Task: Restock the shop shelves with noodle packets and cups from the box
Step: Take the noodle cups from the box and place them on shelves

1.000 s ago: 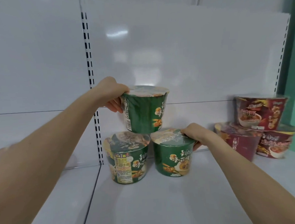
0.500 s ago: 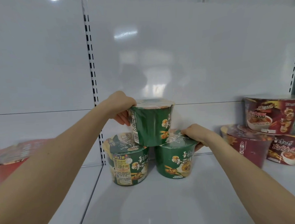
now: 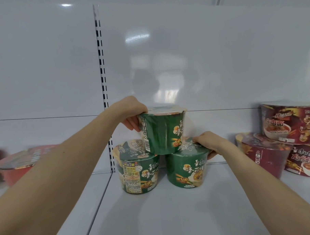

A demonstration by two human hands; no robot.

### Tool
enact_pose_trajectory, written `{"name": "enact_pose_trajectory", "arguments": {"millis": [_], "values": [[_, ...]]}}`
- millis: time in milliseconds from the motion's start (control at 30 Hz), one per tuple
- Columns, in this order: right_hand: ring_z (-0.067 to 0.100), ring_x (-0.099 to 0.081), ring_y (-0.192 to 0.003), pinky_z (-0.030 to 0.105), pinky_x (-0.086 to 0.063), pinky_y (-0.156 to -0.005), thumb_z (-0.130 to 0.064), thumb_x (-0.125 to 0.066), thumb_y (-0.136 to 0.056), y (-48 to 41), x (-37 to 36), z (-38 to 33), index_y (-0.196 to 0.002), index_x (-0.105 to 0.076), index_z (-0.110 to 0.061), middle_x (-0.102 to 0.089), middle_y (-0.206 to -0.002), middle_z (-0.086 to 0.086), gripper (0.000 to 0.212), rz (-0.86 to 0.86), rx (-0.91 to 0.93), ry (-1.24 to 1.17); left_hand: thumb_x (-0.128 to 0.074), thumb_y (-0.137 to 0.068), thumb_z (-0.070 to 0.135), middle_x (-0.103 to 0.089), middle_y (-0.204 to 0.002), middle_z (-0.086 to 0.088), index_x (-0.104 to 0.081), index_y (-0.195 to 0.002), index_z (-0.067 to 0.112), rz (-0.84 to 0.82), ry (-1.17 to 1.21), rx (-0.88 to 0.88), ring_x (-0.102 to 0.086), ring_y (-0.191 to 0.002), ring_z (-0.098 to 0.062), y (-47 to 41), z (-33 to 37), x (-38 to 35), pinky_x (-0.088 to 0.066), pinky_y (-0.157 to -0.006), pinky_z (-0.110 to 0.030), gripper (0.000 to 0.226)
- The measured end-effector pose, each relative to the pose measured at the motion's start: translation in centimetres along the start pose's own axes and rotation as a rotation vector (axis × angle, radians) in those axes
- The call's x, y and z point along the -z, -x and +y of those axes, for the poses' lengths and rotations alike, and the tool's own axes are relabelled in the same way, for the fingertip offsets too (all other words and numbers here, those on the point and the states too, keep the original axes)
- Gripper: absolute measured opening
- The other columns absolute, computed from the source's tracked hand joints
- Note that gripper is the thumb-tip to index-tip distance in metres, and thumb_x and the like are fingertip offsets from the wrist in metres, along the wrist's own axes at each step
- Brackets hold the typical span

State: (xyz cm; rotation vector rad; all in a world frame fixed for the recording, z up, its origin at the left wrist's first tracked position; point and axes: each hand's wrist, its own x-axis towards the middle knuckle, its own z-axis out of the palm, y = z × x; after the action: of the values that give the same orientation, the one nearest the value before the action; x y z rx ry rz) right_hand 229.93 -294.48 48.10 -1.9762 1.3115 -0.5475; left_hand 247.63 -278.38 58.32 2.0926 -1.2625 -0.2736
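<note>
Far left, on the next bay's shelf, a blurred red round noodle cup (image 3: 14, 166) sits toward the back edge; can't make out more. Then our left hand (image 3: 131, 111) grips the upper green film-wrapped noodle cup (image 3: 162, 130) at its left side, fingers curled round the wall under the rim, thumb at the lid edge. Its base sits over the seam btwn two more of the same kind. One is the lower-left green film-wrapped noodle cup (image 3: 137, 171), just right of the slotted white metal upright (image 3: 102, 66) at the left edge of the white metal shelf (image 3: 172, 214). The other is the lower-right green film-wrapped noodle cup (image 3: 186, 169), rims close together. The upper cup looks a touch tilted, so we can't tell if it's fully seated on both lids. Our right hand (image 3: 208, 143) lies over the lower-right cup's lid, fingers bent over the top, thumb under the rim on the right, steadying it. Toward the shelf's right edge, three dark red film-wrapped noodle bowls (image 3: 291, 123) are piled two below, one on top. Step in hand, as we judge it: capping a small pyramid w/ the third cup. Next move prob. calls for levelling it so both lids share the load, then easing the left hand off first and the right hand after, watching for wobble. The box isn't in view.
</note>
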Motion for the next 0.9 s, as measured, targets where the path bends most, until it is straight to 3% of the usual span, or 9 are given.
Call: {"name": "enact_pose_trajectory", "arguments": {"millis": [67, 233, 333, 400, 500, 600, 733, 900], "values": [[0.028, -0.062, -0.064, 0.029, -0.054, -0.054, -0.027, -0.047, -0.091, 0.1, 0.1, 0.0, -0.095, -0.059, -0.001, -0.065, -0.088, 0.019, 0.029, 0.018, 0.009, 0.008, -0.047, -0.088, 0.014, -0.070, -0.070, -0.018, -0.059, -0.075, -0.003, 0.008, -0.008, -0.002, -0.067, -0.050, -0.018, 0.0, 0.0, -0.1, -0.056, -0.055, -0.027, 0.024], [0.029, -0.061, -0.068, 0.028, -0.052, -0.054, -0.034, -0.053, -0.088, 0.4, 0.1, 0.1, -0.097, -0.058, 0.001, -0.064, -0.092, 0.020, 0.037, 0.053, 0.018, -0.024, -0.049, -0.086, 0.017, -0.069, -0.064, -0.016, -0.058, -0.074, -0.002, 0.069, 0.038, 0.016, -0.066, -0.048, -0.019, 0.1, -0.3, -0.4, -0.055, -0.051, -0.024, 0.024], [0.033, -0.060, -0.069, 0.034, -0.053, -0.059, -0.042, -0.049, -0.090, 0.7, 0.5, 0.0, -0.100, -0.057, 0.006, -0.062, -0.096, 0.023, 0.049, 0.118, 0.052, -0.100, -0.041, -0.093, 0.030, -0.067, -0.064, -0.016, -0.054, -0.078, -0.002, 0.158, 0.130, -0.014, -0.065, -0.053, -0.022, 0.2, -0.8, -0.5, -0.055, -0.054, -0.026, 0.038], [0.031, -0.056, -0.069, 0.033, -0.050, -0.058, -0.037, -0.047, -0.092, 1.3, 1.0, -0.2, -0.095, -0.058, 0.005, -0.059, -0.090, 0.021, 0.043, 0.175, 0.110, -0.117, -0.034, -0.095, 0.038, -0.067, -0.067, -0.015, -0.054, -0.086, -0.003, 0.251, 0.169, -0.049, -0.066, -0.058, -0.024, 0.5, -1.2, -0.4, -0.055, -0.060, -0.030, 0.047], [0.029, -0.056, -0.079, 0.033, -0.046, -0.065, -0.029, -0.049, -0.091, 2.7, 1.8, -0.1, -0.092, -0.061, 0.003, -0.059, -0.086, 0.015, 0.034, 0.259, 0.213, 0.025, -0.031, -0.096, 0.041, -0.070, -0.074, -0.016, -0.062, -0.083, -0.005, 0.516, -0.066, -0.144, -0.068, -0.070, -0.030, 1.9, -2.1, -0.3, -0.053, -0.073, -0.035, 0.057], [0.031, -0.058, -0.093, 0.035, -0.046, -0.080, -0.027, -0.051, -0.090, 5.0, 2.4, 0.6, -0.096, -0.062, -0.001, -0.065, -0.100, 0.015, 0.029, 0.357, 0.279, 0.221, -0.033, -0.097, 0.040, -0.067, -0.073, -0.017, -0.064, -0.076, -0.002, 0.696, -0.316, -0.263, -0.062, -0.069, -0.034, 4.8, -2.9, -1.2, -0.045, -0.064, -0.032, 0.056], [0.030, -0.057, -0.099, 0.035, -0.047, -0.083, -0.031, -0.049, -0.090, 9.0, 2.2, 0.8, -0.101, -0.062, -0.012, -0.064, -0.108, 0.011, 0.025, 0.395, 0.349, 0.338, -0.034, -0.096, 0.043, -0.064, -0.071, -0.010, -0.064, -0.079, 0.007, 0.647, -0.484, -0.331, -0.058, -0.068, -0.031, 9.5, -4.6, -2.9, -0.039, -0.058, -0.028, 0.051], [0.024, -0.058, -0.096, 0.032, -0.045, -0.079, -0.032, -0.048, -0.092, 14.8, -0.7, -1.7, -0.104, -0.062, -0.011, -0.063, -0.104, 0.006, 0.027, 0.362, 0.517, 0.317, -0.036, -0.095, 0.044, -0.065, -0.074, -0.004, -0.060, -0.078, 0.015, 0.531, -0.478, -0.355, -0.056, -0.068, -0.023, 16.5, -7.8, -2.9, -0.038, -0.059, -0.027, 0.042]]}}
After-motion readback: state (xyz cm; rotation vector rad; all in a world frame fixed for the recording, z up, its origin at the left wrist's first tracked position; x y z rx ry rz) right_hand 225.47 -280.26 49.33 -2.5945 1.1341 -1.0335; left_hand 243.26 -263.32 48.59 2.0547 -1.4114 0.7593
